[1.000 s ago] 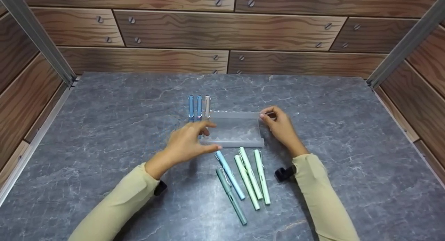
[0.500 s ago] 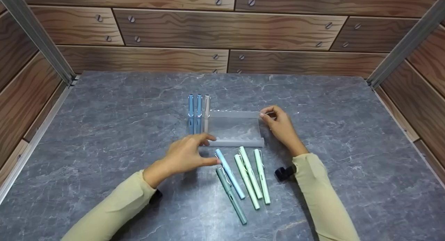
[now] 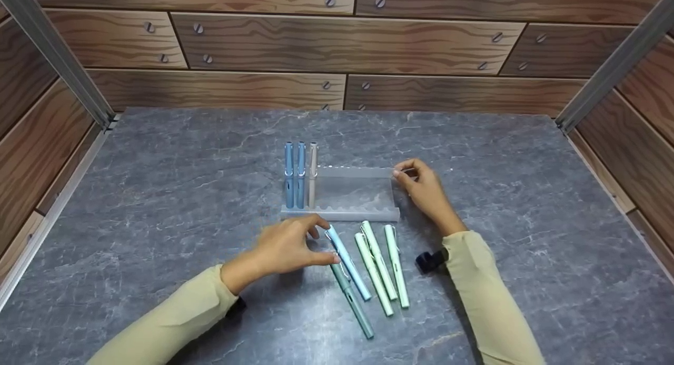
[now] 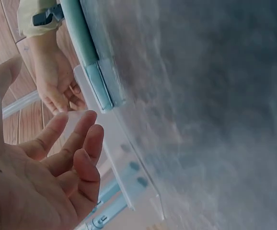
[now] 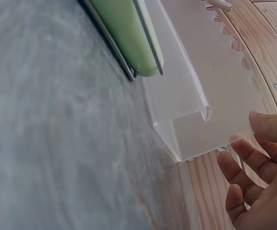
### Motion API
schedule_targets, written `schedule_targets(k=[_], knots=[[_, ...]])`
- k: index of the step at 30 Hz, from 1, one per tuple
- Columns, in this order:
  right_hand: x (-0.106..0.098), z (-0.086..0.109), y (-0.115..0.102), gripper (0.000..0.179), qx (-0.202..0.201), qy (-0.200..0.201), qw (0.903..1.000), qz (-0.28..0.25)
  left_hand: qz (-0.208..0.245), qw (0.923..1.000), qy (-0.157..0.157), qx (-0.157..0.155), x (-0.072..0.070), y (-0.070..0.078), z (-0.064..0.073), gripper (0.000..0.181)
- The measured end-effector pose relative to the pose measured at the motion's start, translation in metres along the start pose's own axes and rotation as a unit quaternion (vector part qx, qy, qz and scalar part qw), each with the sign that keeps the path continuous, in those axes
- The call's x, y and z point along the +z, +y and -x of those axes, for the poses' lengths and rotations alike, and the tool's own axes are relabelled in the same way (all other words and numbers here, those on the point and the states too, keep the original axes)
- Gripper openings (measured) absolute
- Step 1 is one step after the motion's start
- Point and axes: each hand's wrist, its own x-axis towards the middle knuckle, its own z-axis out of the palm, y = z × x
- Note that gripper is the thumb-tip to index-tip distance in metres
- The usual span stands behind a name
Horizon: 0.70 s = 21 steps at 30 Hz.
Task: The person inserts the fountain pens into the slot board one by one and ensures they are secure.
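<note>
A clear pen stand (image 3: pixel 353 191) with notched edges stands in the middle of the table. Two blue pens (image 3: pixel 289 180) and one beige-grey pen (image 3: pixel 313 183) lean side by side in its left slots. My right hand (image 3: pixel 424 191) pinches the stand's upper right corner between thumb and fingers, also seen on the clear panel (image 5: pixel 210 132) in the right wrist view. My left hand (image 3: pixel 287 246), thumb and fingers apart, is over the upper ends of a light blue pen (image 3: pixel 350 267) and a dark teal pen (image 3: pixel 354 304), holding neither.
Several pens lie loose in front of the stand; three light green pens (image 3: pixel 396 270) are on the right of that group. The grey marbled table (image 3: pixel 184 196) is bounded by wood-patterned walls (image 3: pixel 347 43) and metal posts (image 3: pixel 63 54).
My left hand has moved down from the stand's left side toward the light blue and teal pens, uncovering the seated pens. The right hand has stayed at the stand's corner.
</note>
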Motion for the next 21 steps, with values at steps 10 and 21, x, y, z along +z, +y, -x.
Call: schedule_targets(k=[10, 21], knots=[[0.0, 0.0, -0.001, 0.02, 0.008, -0.009, 0.9999, 0.0, -0.03, 0.9991, -0.025, -0.017, 0.012, 0.007, 0.003, 0.072], [0.0, 0.0, -0.002, 0.019, 0.003, -0.007, 0.9999, -0.007, -0.088, 0.9953, -0.034, -0.021, 0.022, 0.014, 0.004, 0.076]])
